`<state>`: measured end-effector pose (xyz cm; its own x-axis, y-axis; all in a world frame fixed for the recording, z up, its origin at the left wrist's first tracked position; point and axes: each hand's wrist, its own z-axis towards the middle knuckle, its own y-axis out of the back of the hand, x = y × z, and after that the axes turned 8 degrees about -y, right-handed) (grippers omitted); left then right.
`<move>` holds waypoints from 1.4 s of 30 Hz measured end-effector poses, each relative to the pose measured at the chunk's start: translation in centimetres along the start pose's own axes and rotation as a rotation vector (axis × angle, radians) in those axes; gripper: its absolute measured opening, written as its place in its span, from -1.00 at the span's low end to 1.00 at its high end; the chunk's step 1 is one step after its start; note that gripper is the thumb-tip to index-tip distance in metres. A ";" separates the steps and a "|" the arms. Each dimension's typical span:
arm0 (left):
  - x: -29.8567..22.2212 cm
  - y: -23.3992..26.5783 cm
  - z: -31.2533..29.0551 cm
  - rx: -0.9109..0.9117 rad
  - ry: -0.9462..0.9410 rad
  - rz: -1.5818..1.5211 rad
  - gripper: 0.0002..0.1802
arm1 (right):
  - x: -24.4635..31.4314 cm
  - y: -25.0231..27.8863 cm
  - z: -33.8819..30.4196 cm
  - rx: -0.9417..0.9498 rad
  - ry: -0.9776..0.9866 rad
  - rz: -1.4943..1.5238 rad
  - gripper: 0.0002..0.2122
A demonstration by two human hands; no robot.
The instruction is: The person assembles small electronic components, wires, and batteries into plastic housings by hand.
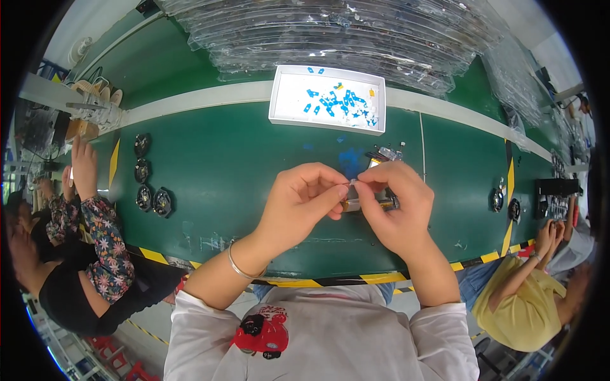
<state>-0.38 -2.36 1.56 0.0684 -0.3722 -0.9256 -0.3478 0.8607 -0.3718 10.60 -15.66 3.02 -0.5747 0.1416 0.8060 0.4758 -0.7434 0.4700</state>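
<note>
My left hand (297, 198) and my right hand (401, 202) meet over the green bench, fingertips nearly touching. Thumb and forefinger of each are pinched on a tiny whitish piece (352, 182), with what looks like a thin reddish wire at the left fingertips. It is too small to name surely. Just beneath the fingers shows a silvery-yellow part (351, 205), partly hidden by both hands; whether the fingers touch it I cannot tell. Beyond my right hand lies a small heap of dark and clear parts (389, 154).
A white box (275, 105) holding small blue pieces stands ahead. Behind it are stacked clear plastic trays (330, 38). Round black parts lie left (143, 170) and right (496, 199). Co-workers sit at left (95, 254) and right (521, 298). Striped tape (381, 278) edges the bench.
</note>
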 end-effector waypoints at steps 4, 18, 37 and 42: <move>0.2 -0.4 -0.2 -0.013 -0.036 -0.017 -0.93 | -0.3 -0.6 -0.2 -0.048 0.070 -0.037 -0.87; 0.1 -0.4 -0.6 0.002 -0.208 0.385 -0.94 | -1.2 -0.2 1.1 0.036 0.052 -0.083 -0.91; -1.4 1.2 -1.1 0.022 -0.015 0.135 -0.68 | -0.8 -1.4 0.1 0.059 0.097 -0.153 -0.84; -5.7 3.2 -4.2 -0.081 -0.319 1.100 -0.70 | -0.5 0.1 -0.3 0.062 -0.089 -0.081 -0.92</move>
<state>-5.76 1.04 5.99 -0.0797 0.6824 -0.7267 -0.4244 0.6364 0.6441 10.74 -16.06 2.55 -0.5531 0.2585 0.7920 0.4725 -0.6856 0.5538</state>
